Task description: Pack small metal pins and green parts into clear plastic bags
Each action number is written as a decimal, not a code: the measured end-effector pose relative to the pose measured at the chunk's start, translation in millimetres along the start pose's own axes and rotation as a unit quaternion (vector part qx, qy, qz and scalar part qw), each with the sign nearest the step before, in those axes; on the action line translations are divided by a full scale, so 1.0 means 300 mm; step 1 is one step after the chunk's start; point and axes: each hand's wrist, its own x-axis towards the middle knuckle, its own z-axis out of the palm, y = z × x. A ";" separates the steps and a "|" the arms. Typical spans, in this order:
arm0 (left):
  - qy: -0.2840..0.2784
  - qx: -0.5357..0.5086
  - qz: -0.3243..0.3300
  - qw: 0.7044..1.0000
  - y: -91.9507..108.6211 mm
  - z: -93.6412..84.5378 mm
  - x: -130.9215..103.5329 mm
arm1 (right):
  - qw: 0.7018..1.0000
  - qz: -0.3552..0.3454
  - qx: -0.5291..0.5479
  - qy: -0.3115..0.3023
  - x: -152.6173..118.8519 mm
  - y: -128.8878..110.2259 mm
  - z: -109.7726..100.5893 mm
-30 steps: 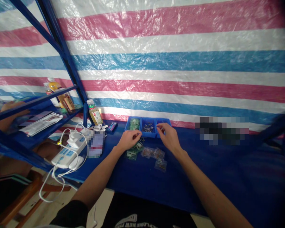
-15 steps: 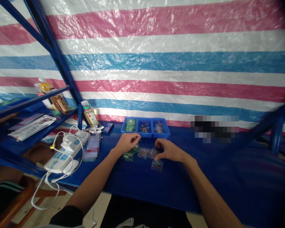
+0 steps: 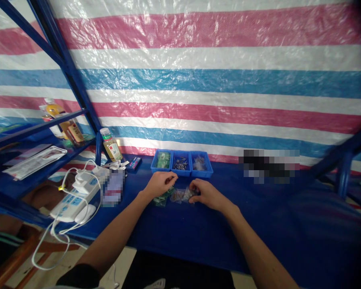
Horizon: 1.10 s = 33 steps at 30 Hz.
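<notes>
Left hand: its fingers curl beside the loose green packets on the bench; I cannot tell whether it grips anything. Right hand, apart from the left: thumb and fingers curve about the right end of the loose clear packets, lying between the hands; whether they pinch one I cannot tell. Beyond, I see three blue bins, the middle one holding small metal pieces.
</notes>
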 end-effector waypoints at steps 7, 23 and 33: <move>0.002 0.005 -0.003 1.000 0.010 0.007 -0.001 | 0.998 -0.021 0.040 0.046 0.007 -0.011 0.003; 0.004 0.002 0.084 0.996 0.059 0.012 -0.003 | 0.963 -0.008 0.221 0.154 0.024 -0.089 0.032; 0.002 -0.008 0.069 0.998 0.059 0.013 -0.005 | 0.964 -0.010 0.198 0.175 0.039 -0.065 0.086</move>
